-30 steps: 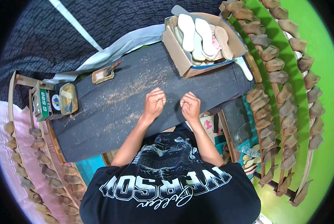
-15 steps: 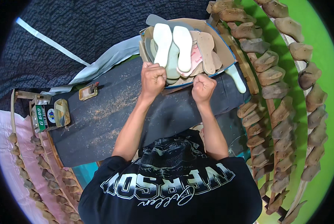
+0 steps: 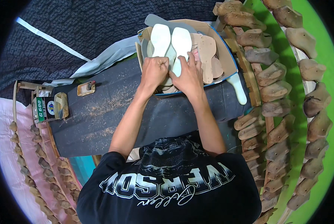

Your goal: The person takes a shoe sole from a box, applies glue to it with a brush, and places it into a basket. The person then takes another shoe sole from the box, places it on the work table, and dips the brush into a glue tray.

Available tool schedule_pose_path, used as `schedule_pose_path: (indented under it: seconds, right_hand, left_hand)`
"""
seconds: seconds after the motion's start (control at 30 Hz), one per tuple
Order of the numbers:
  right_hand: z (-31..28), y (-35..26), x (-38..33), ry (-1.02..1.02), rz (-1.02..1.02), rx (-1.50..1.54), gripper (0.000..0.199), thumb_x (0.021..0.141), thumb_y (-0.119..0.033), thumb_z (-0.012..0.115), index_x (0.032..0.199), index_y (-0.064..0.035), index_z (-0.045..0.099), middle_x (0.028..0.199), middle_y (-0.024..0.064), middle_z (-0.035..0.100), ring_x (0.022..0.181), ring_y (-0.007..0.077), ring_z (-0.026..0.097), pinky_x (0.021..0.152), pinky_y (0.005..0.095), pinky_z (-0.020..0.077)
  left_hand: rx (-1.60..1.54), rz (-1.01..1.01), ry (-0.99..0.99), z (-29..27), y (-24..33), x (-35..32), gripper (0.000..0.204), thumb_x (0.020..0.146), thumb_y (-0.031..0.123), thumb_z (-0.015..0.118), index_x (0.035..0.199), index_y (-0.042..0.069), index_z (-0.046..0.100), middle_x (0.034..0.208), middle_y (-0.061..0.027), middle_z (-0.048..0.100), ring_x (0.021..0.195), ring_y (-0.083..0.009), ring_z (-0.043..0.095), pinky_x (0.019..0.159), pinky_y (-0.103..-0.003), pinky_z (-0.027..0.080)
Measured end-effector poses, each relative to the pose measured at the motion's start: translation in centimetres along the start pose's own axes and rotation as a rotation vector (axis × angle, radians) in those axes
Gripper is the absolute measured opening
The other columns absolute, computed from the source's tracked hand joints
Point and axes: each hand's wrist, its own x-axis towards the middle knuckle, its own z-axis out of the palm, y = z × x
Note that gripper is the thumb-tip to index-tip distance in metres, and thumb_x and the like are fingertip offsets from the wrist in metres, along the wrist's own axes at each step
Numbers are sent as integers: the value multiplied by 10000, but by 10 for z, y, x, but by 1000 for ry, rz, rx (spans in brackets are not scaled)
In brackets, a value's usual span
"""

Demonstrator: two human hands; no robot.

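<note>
Two white sole-shaped pieces [image 3: 161, 37] lie side by side, toe ends up, on a cardboard box [image 3: 226, 56] of similar pieces. My left hand [image 3: 154, 72] is closed in a fist over the lower end of the left one; what its fingers hold, if anything, is hidden. My right hand [image 3: 189, 78] is open over the right white sole piece [image 3: 181, 40], thumb on one side and fingers spread on the other. Beige sole pieces [image 3: 206, 48] and a pale green one [image 3: 171, 54] lie in the box around them, with a grey one [image 3: 154, 20] across the back.
The box stands on a dark cloth-covered table [image 3: 118, 123] strewn with shavings. A small tray [image 3: 86, 89] and a cut-open can [image 3: 49, 108] are at the left. Another pale sole piece [image 3: 237, 89] lies beside the box. Racks of wooden shoe lasts [image 3: 273, 74] stand on both sides.
My right hand has opened from a fist and moved up and left onto the right white piece. My left fist has shifted slightly up over the left piece.
</note>
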Motion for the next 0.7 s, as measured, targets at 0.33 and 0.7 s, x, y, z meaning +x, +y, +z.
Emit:
schedule_pose_path:
  seconds: [0.33, 0.7]
  right_hand:
    - [2, 2, 3, 196, 31, 265, 386, 836, -161, 761, 1159, 31, 670, 1245, 236, 601, 1067, 456, 676, 920, 508, 565]
    - [2, -31, -17, 236, -30, 419, 342, 857, -18, 629, 1188, 61, 599, 1107, 259, 618, 1014, 477, 637, 890, 525, 529]
  left_hand:
    - [426, -36, -37, -2, -10, 3, 679, 818, 283, 889, 1410, 52, 647, 1423, -276, 571, 1310, -448, 580, 1111, -523, 491]
    - [47, 99, 37, -11, -27, -5, 505, 997, 235, 725, 1428, -11, 635, 1563, -362, 482, 1425, -520, 510, 1149, -491, 476]
